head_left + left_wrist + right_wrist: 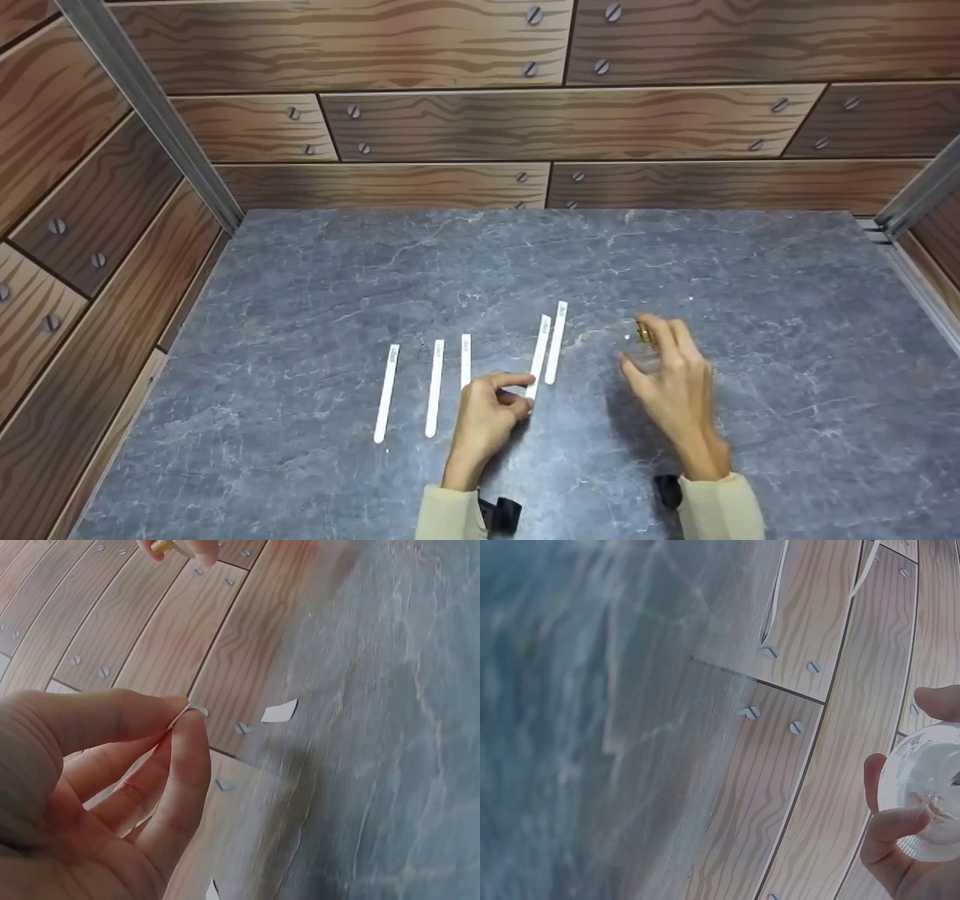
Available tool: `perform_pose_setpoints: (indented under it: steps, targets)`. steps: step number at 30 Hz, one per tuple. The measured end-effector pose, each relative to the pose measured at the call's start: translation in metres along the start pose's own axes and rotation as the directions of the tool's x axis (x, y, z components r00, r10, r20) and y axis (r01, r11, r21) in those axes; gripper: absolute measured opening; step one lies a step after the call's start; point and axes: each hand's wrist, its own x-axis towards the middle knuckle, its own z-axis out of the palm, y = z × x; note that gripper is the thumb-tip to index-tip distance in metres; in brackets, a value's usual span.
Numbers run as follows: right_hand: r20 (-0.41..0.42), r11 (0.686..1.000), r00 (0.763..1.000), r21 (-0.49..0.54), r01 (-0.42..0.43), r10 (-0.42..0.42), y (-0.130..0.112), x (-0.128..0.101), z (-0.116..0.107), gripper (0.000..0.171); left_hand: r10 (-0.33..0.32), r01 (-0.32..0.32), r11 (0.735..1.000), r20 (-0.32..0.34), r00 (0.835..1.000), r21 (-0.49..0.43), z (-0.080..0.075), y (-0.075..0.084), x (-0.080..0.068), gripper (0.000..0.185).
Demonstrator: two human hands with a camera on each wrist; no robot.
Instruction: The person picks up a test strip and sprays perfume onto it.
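My left hand (486,420) pinches the lower part of a white paper strip (541,345) between thumb and index finger; in the left wrist view the strip (178,716) shows nearly edge-on at the fingertips. Just to its right lies another strip (557,341), with small dark writing at its top end. On the other side, a third strip (466,356) is partly covered by the left hand. My right hand (675,386) holds a clear, round, ribbed bottle (911,784) with a gold-coloured top (644,332). The fingers hide much of the bottle.
Farther left lie two more white strips (387,394), roughly parallel, rounded at the near end. The grey marbled table (315,285) meets wood-patterned walls (450,124) at the back and left. A metal post (161,124) stands in the left back corner. Tiny white specks dot the tabletop.
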Motion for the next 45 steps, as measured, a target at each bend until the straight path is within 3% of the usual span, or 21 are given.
perform_pose_setpoints:
  steps: [7, 12, 22, 34, 45]
  targets:
    - [0.004, 1.000, 1.000, 0.009, 0.007, -0.007, 0.000, 0.000, 0.000, 0.054, -0.007, 0.011, 0.996, 0.045, 0.999, -0.084, 0.003, 0.001, 0.000, 0.030]
    - [0.008, 1.000, 1.000, 0.006, 0.010, -0.010, 0.000, 0.000, 0.000, 0.054, 0.024, -0.021, 0.997, 0.042, 0.999, -0.074, 0.005, -0.002, 0.001, 0.028]
    - [0.027, 1.000, 0.999, 0.017, 0.020, -0.021, -0.003, 0.002, 0.001, 0.054, 0.003, 0.009, 0.993, 0.098, 0.995, -0.121, 0.008, 0.001, -0.001, 0.034]
    - [0.124, 0.997, 0.990, 0.050, 0.061, -0.067, -0.008, 0.011, 0.007, 0.055, -0.025, 0.046, 0.986, 0.133, 0.991, -0.158, 0.012, 0.008, -0.002, 0.036]
    - [0.195, 0.997, 0.979, 0.043, 0.061, -0.068, -0.005, 0.006, 0.007, 0.050, 0.008, 0.015, 0.991, 0.172, 0.985, -0.130, 0.018, 0.014, -0.003, 0.035]
